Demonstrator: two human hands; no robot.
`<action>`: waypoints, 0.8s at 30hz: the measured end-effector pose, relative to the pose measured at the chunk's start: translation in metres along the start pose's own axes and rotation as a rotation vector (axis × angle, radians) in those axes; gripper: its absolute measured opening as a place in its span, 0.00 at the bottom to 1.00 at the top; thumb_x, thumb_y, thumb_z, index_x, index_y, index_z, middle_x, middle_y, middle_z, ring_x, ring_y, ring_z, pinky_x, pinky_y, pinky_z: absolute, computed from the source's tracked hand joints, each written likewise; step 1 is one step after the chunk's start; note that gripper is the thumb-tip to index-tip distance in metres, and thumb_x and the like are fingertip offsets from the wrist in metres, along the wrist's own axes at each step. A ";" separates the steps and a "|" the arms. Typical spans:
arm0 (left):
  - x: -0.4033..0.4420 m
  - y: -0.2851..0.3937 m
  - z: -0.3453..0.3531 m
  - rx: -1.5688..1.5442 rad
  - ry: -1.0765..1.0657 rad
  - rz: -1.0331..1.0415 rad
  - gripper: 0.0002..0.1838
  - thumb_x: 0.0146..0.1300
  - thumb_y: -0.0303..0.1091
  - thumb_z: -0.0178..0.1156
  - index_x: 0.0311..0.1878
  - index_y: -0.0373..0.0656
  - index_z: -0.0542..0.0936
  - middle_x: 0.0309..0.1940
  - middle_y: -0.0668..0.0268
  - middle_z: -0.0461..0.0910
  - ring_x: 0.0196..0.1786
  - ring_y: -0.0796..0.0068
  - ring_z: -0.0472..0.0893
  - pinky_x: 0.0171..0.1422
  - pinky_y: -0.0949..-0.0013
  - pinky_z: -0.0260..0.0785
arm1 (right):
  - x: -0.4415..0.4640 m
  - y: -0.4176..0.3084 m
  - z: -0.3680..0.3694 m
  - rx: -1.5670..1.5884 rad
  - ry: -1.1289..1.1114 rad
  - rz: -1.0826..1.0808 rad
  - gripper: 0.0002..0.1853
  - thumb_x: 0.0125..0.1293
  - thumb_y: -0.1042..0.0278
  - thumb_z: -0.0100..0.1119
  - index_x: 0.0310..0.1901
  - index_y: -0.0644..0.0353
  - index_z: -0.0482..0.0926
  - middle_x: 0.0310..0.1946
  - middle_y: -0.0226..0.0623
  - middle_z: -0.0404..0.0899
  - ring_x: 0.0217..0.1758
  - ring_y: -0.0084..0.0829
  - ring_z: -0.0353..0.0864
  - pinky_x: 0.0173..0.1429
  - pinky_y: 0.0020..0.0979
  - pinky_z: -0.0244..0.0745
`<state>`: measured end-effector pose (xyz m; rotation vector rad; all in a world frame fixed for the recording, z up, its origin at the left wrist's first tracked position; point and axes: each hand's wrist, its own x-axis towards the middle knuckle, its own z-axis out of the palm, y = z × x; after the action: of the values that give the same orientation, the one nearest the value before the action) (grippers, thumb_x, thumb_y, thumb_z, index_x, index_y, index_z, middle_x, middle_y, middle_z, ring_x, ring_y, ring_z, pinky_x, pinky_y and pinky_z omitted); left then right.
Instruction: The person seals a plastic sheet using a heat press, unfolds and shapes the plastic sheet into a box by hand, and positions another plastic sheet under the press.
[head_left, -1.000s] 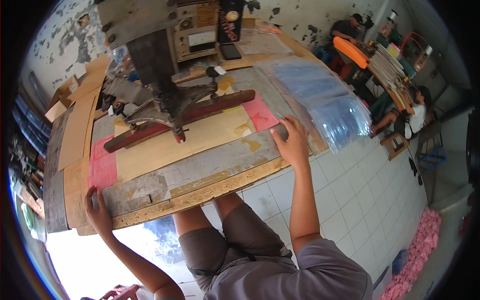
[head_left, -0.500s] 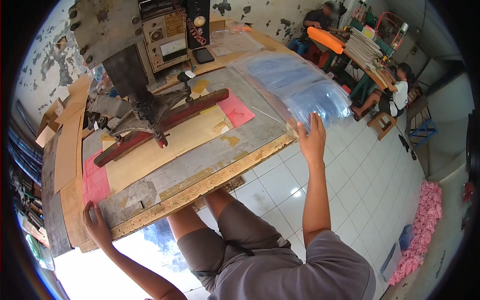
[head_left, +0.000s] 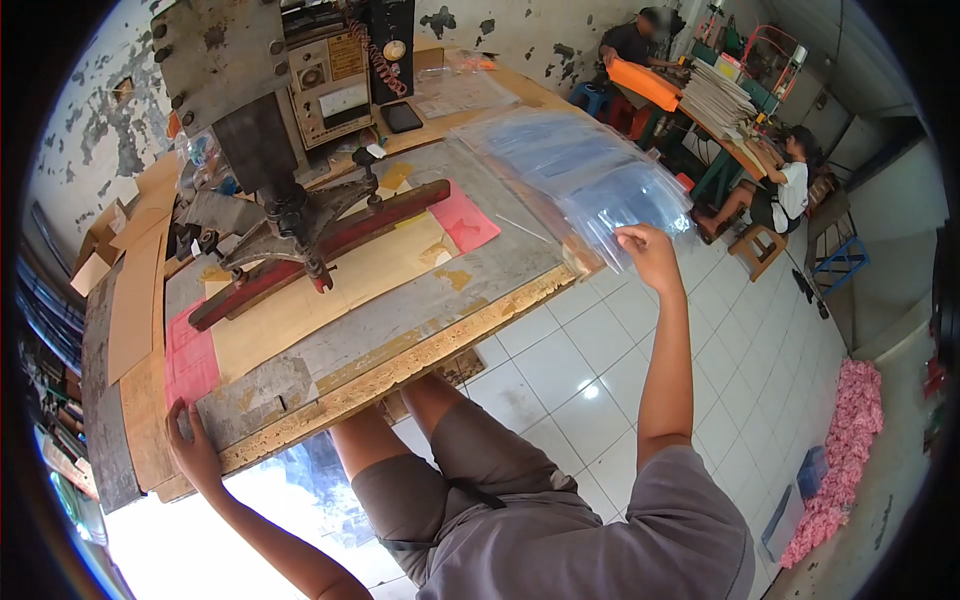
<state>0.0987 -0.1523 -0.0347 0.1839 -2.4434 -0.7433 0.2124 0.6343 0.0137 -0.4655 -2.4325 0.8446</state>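
Observation:
A stack of clear bluish plastic sheets (head_left: pixel 590 165) lies on the right end of the worktable and hangs over its edge. At the near corner of the stack, my right hand (head_left: pixel 652 258) is closed in a pinch on a plastic sheet; how many layers it holds I cannot tell. My left hand (head_left: pixel 196 450) rests with fingers apart on the near left edge of the board, beside a pink sheet (head_left: pixel 190 362). Ahead of both hands stands a press with a long red-brown bar (head_left: pixel 330 255) above a tan sheet (head_left: pixel 345 290). Another pink piece (head_left: pixel 465 222) lies at the bar's right end.
A control box with a dial (head_left: pixel 330 85) and a phone (head_left: pixel 402 117) sit behind the press. Cardboard (head_left: pixel 138 300) lies at left. Two people work at a far table with orange material (head_left: pixel 643 83). A wooden stool (head_left: pixel 758 250) and a pink heap (head_left: pixel 835 460) are on the floor.
My right hand has moved right, off the table's corner, and its outstretched fingers have closed on the plastic's near corner. My left hand stays at the board's edge.

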 end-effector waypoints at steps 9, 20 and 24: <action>-0.001 0.008 -0.003 -0.025 -0.022 -0.024 0.23 0.79 0.50 0.60 0.64 0.40 0.83 0.61 0.55 0.85 0.66 0.51 0.81 0.71 0.54 0.70 | 0.025 0.001 -0.013 -0.309 0.021 -0.054 0.05 0.69 0.71 0.66 0.41 0.61 0.88 0.41 0.44 0.89 0.43 0.46 0.89 0.54 0.41 0.80; -0.001 0.008 -0.003 -0.016 -0.002 -0.018 0.23 0.79 0.48 0.61 0.62 0.39 0.83 0.61 0.55 0.85 0.66 0.51 0.81 0.72 0.54 0.70 | 0.082 -0.096 -0.090 -0.087 0.562 -0.277 0.10 0.73 0.68 0.68 0.51 0.63 0.88 0.42 0.35 0.91 0.38 0.25 0.87 0.47 0.28 0.79; -0.003 0.009 -0.004 -0.015 0.004 -0.015 0.22 0.78 0.47 0.61 0.63 0.40 0.83 0.61 0.55 0.85 0.66 0.52 0.82 0.72 0.54 0.70 | 0.082 -0.112 -0.085 0.195 0.419 -0.262 0.12 0.75 0.68 0.68 0.53 0.65 0.87 0.42 0.32 0.90 0.42 0.20 0.88 0.49 0.25 0.80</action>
<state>0.1033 -0.1454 -0.0282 0.1982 -2.4347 -0.7669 0.1783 0.6293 0.1734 -0.2165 -1.9522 0.7721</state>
